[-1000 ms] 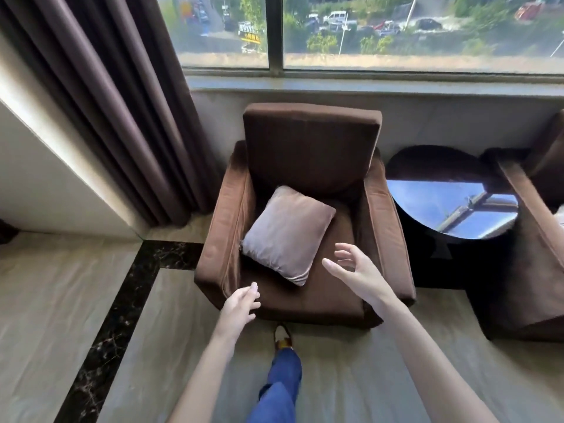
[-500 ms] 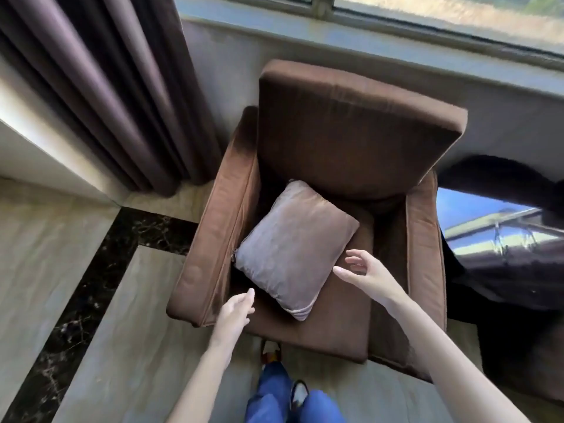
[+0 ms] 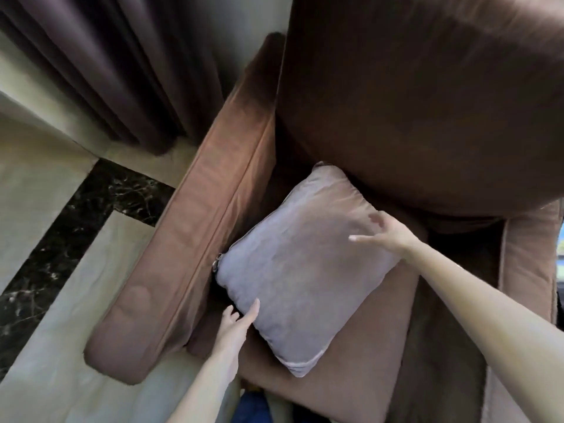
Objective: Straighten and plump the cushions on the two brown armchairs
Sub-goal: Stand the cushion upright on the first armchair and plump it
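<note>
A small grey cushion (image 3: 300, 274) is lying in the middle of the frame, on the seat of a brown armchair (image 3: 195, 239). It is sitting crooked, like a diamond, with one corner pointing to the lower middle of the frame. Its upper corner is tucked under the big back cushion (image 3: 427, 96), and its left corner is touching the chair's arm. A little zip pull (image 3: 216, 264) is showing at that left corner.

The left hand (image 3: 236, 323) is being held open at the cushion's lower left edge, with one finger lying on the cloth. The right hand (image 3: 387, 232) is being held open over the upper right part of the cushion, fingers spread. It is blurred, so it cannot be told if it is touching. Nothing is being gripped by either hand yet.

The cushion is looking soft, light and squashy. It is likely being lifted with no trouble at all. The cloth is looking smooth, so it may be slipping a bit if only pinched. It is best being taken by two sides across from each other, one in each hand, with the filling squeezed too. The zip corner is best being left alone. Nothing here is looking easy to break.

A dark curtain (image 3: 122, 62) is hanging in the upper left of the frame.
</note>
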Demonstrator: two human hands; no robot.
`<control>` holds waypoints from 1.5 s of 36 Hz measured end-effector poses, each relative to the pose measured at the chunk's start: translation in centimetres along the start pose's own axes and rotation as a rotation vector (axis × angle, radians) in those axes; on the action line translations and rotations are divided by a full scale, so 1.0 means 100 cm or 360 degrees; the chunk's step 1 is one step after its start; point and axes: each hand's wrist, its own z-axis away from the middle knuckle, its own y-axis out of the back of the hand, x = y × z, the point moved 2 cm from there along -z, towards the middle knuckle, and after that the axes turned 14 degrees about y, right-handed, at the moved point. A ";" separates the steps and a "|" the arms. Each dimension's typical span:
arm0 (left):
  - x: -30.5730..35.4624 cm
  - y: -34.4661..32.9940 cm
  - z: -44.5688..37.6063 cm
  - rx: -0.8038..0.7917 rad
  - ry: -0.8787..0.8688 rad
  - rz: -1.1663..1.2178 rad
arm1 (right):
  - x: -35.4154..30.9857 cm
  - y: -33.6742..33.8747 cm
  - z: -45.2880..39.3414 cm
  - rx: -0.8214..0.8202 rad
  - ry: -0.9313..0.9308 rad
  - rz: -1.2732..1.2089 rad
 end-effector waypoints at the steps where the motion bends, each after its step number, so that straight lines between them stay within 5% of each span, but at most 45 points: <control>1: 0.000 -0.005 -0.014 0.0007 0.0028 0.0026 | 0.004 -0.001 -0.019 -0.0014 0.0007 0.0035; 16: -0.015 -0.041 -0.125 0.0067 0.0054 0.0346 | 0.073 -0.038 -0.130 -0.0021 -0.0121 0.0301; 25: -0.020 -0.043 -0.101 -0.0034 -0.0076 0.0405 | 0.063 -0.018 -0.098 -0.0024 -0.0120 0.0220; 31: -0.018 -0.048 -0.072 -0.0040 -0.0333 0.0357 | 0.080 -0.003 -0.060 -0.0014 -0.0065 -0.0187; 46: 0.126 -0.085 -0.008 -0.0153 -0.0921 -0.0234 | 0.119 0.037 0.058 0.0837 0.0343 -0.1173; 54: 0.206 -0.145 -0.011 -0.0058 -0.1170 -0.0494 | 0.131 0.039 0.051 0.1231 0.0205 -0.1414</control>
